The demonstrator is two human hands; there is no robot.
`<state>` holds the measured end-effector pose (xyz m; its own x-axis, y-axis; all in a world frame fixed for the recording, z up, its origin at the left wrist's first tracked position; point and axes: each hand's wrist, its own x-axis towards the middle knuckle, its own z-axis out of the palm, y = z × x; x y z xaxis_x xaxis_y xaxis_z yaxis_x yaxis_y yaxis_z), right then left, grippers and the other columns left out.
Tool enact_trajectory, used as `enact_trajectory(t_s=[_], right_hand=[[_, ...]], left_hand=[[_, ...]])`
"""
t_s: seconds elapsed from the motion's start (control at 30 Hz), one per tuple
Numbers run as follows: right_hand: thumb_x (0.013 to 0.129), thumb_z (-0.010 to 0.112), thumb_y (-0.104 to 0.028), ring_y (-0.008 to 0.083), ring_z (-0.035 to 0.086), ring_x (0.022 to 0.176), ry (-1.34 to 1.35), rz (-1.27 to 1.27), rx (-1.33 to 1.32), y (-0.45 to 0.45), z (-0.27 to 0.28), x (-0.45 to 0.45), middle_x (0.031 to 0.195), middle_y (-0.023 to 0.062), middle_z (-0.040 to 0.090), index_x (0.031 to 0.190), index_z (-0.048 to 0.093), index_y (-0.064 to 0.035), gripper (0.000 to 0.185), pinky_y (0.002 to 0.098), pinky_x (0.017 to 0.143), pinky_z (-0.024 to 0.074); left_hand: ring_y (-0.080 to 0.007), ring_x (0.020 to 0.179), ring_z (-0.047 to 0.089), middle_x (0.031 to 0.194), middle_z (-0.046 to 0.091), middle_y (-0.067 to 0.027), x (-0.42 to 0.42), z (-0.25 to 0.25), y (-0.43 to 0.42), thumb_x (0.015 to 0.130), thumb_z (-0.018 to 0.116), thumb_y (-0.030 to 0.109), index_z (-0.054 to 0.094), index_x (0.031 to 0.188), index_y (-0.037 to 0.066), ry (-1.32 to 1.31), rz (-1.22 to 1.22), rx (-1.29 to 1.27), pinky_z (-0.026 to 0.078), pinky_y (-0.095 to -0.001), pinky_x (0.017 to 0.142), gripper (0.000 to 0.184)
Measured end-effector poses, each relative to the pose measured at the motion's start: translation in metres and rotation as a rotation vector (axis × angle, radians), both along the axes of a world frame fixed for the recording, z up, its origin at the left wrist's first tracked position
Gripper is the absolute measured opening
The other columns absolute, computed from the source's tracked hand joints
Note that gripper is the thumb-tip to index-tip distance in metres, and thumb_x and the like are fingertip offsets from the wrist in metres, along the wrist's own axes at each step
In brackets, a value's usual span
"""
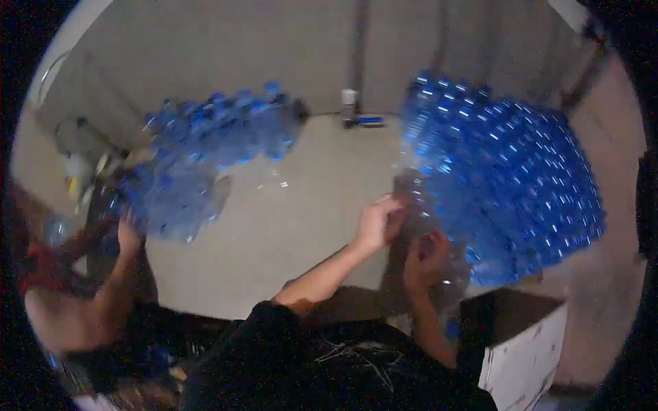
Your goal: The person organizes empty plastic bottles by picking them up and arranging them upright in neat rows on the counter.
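A large, dense group of clear plastic bottles with blue caps (514,185) covers the right side of the table. At its left edge, my left hand (381,220) has its fingers bent toward some clear plastic (419,198). Slightly nearer to me, my right hand (423,259) is curled, with its fingertips close together beside the same clear plastic. Blur and the see-through material hide what either hand grips.
More blue-capped bottles (219,130) stand at the left of the pale table (301,212). Another person's hand (129,236) touches bottles there. A small blue-and-white object (370,122) lies at the back. An open cardboard box (524,356) stands below right.
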<state>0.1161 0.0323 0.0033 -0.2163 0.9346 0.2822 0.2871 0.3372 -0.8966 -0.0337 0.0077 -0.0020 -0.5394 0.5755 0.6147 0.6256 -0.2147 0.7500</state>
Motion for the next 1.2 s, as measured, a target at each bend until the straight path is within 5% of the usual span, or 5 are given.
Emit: enact_trajectory(t_s=[0.27, 0.5, 0.87, 0.93, 1.2], right_hand=[[0.068, 0.066, -0.001, 0.0341, 0.053, 0.118, -0.014, 0.706, 0.590, 0.059, -0.017, -0.319, 0.125, 0.0190, 0.056, 0.133, 0.044, 0.0003, 0.069, 0.0404, 0.102, 0.0421], [0.064, 0.075, -0.014, 0.0391, 0.056, 0.114, -0.286, 1.135, 0.202, 0.064, 0.046, -0.399, 0.120, 0.0251, 0.058, 0.125, 0.044, 0.0029, 0.070, 0.0444, 0.099, 0.0445], [0.073, 0.077, -0.035, 0.0412, 0.054, 0.116, -0.219, 0.296, 0.424, 0.012, 0.018, -0.114, 0.126, 0.0252, 0.053, 0.138, 0.035, -0.0017, 0.084, 0.0462, 0.099, 0.0424], [0.074, 0.078, -0.030, 0.0398, 0.055, 0.113, -0.204, 0.069, 0.358, -0.008, 0.032, -0.041, 0.125, 0.0231, 0.054, 0.136, 0.038, -0.0026, 0.078, 0.0440, 0.098, 0.0437], [0.077, 0.077, -0.022, 0.0423, 0.055, 0.110, -0.175, -0.459, 0.127, -0.011, 0.016, 0.111, 0.119, 0.0246, 0.056, 0.133, 0.043, 0.0001, 0.070, 0.0448, 0.096, 0.0452]], left_hand=[[-0.0327, 0.105, 0.058, 0.121, 0.053, -0.0183, -0.193, 0.043, -0.106, 0.068, 0.082, 0.018, 0.046, 0.131, 0.001, -0.198, 0.842, -0.111, 0.048, -0.0395, 0.088, 0.075], [-0.0364, 0.117, 0.053, 0.125, 0.056, -0.0204, -0.244, -0.013, -0.086, 0.066, 0.085, 0.028, 0.050, 0.128, -0.002, -0.183, 0.835, -0.173, 0.042, -0.0414, 0.101, 0.077], [-0.0192, 0.096, 0.063, 0.107, 0.065, -0.0107, -0.103, 0.008, -0.100, 0.072, 0.080, 0.002, 0.055, 0.117, -0.001, -0.768, -0.195, -0.542, 0.050, -0.0328, 0.086, 0.052], [-0.0212, 0.100, 0.062, 0.114, 0.063, -0.0128, -0.045, -0.007, -0.072, 0.072, 0.082, 0.008, 0.052, 0.119, 0.000, -0.501, -0.473, -0.058, 0.049, -0.0339, 0.090, 0.056], [-0.0321, 0.109, 0.058, 0.118, 0.060, -0.0166, 0.086, -0.003, 0.038, 0.071, 0.084, 0.023, 0.054, 0.124, 0.001, 0.105, -0.508, -0.114, 0.047, -0.0402, 0.093, 0.065]])
